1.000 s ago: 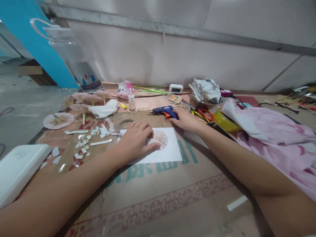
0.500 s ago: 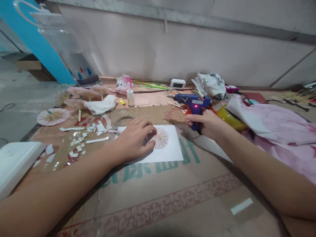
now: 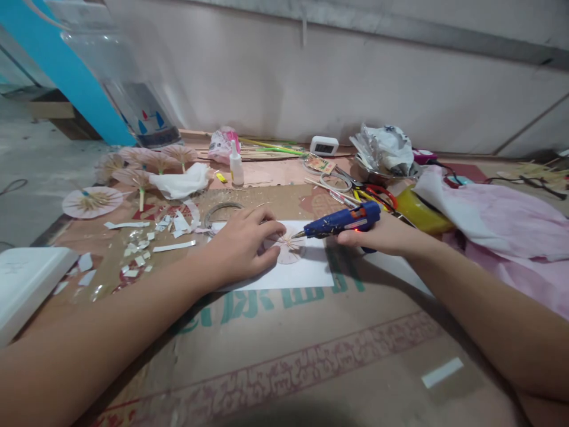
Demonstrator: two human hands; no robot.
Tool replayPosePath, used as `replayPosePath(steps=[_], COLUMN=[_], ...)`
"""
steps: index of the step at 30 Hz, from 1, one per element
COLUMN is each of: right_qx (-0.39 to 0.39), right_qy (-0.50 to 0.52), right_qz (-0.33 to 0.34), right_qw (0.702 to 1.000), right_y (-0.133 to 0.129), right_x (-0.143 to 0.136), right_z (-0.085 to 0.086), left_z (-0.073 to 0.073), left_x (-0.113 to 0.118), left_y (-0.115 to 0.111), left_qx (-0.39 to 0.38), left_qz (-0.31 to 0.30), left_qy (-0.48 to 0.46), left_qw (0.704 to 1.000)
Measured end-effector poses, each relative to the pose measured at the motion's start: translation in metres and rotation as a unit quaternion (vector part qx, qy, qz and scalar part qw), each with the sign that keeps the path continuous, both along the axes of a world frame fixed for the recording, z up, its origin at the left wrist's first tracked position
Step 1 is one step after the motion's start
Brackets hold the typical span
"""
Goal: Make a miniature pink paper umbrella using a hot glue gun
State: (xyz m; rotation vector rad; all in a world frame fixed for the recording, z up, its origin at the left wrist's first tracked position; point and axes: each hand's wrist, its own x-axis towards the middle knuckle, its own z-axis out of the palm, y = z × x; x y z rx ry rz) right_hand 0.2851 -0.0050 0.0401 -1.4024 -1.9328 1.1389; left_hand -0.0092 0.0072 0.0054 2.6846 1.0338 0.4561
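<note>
Through the head camera I see a round, pale pinkish disc (image 3: 291, 255) lying flat on a sheet of white paper (image 3: 313, 274), toward the sheet's right side. Thin brownish ribs spread over it like spokes, meeting near the middle. Its left edge is partly hidden from me by the left hand (image 3: 243, 240). The sheet rests on printed cardboard (image 3: 284, 356), with large green characters just on the near side of it.

In the right hand (image 3: 377, 236) I have a dark blue glue gun (image 3: 344, 221), an orange part showing along its top, pale flecks on its barrel and a small red light glowing low on the body. The hand is closed around the handle, thumb along the near side; the other fingers are mostly out of my sight. The barrel slopes down to the left, and the metal nozzle (image 3: 299, 235) points at the middle of the disc. I cannot tell whether the tip touches the ribs.

The left hand rests over the paper, palm down, fingers bent and the thumb reaching onto the disc. A gap shows between thumb and forefinger; whether the hidden fingertips pinch anything I cannot tell. Just behind that hand lies a grey ring (image 3: 224, 206).
</note>
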Motion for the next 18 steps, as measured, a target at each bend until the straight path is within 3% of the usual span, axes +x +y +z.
replayPosePath(steps=[10, 18], right_qx=[0.033, 0.037], right_qy=[-0.069, -0.081], right_qz=[-0.009, 0.046], right_qw=[0.997, 0.995], right_y=[-0.01, -0.013], right_x=[-0.014, -0.02], right_z=[-0.001, 0.0], left_z=[0.0, 0.0], left_x=[-0.001, 0.0], left_y=[-0.002, -0.001], left_qx=[0.004, 0.004], left_qz=[0.005, 0.001], left_qy=[0.002, 0.009], left_qw=[1.0, 1.0])
